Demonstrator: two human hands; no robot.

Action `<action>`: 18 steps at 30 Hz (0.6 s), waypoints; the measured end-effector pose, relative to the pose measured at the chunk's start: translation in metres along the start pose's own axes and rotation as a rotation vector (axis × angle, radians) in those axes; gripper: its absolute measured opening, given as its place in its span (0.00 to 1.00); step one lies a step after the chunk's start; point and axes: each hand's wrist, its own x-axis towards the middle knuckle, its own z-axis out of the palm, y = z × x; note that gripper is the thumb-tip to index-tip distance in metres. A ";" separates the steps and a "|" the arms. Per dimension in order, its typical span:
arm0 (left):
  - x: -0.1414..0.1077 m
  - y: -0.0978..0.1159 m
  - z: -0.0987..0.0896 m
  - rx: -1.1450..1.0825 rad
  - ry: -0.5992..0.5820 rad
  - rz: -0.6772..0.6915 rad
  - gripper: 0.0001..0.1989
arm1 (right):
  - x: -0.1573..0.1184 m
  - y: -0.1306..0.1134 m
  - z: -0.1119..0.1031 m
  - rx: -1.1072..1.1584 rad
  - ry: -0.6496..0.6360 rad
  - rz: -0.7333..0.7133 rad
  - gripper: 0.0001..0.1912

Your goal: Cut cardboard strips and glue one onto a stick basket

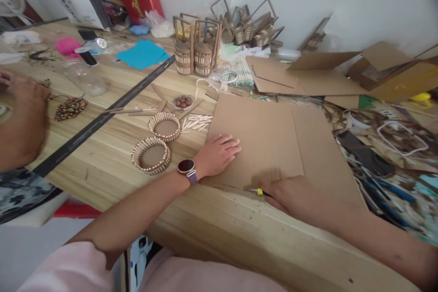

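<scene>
A large flat sheet of cardboard (256, 132) lies on the wooden table in front of me. My left hand (219, 154), with a watch at the wrist, rests flat on its left part, fingers stretched out. Close to the sheet's front edge, my right hand (290, 195) is closed around a utility knife (260, 191), whose yellow end and blade point left. Its handle is mostly hidden in the fingers. Left of my left hand stand two round rings of short sticks, a nearer ring (150, 155) and a farther ring (164, 126), both with cardboard bottoms.
Loose white sticks (198, 122) and a dish of brown beads (183, 101) lie beyond the rings. Finished lidded baskets (201, 57) stand at the back. Tools and scraps (386, 182) crowd the right side. Another person's hand (25, 91) is at the far left.
</scene>
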 end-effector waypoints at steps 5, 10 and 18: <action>0.004 0.022 0.003 -0.013 0.016 -0.015 0.18 | -0.008 0.001 0.006 0.110 -0.013 -0.001 0.12; 0.008 0.034 0.003 -0.019 0.015 -0.022 0.18 | 0.012 -0.028 0.000 0.022 -0.010 0.018 0.10; 0.010 0.031 0.005 -0.017 0.022 -0.024 0.18 | 0.029 -0.048 -0.015 -0.056 -0.063 0.009 0.09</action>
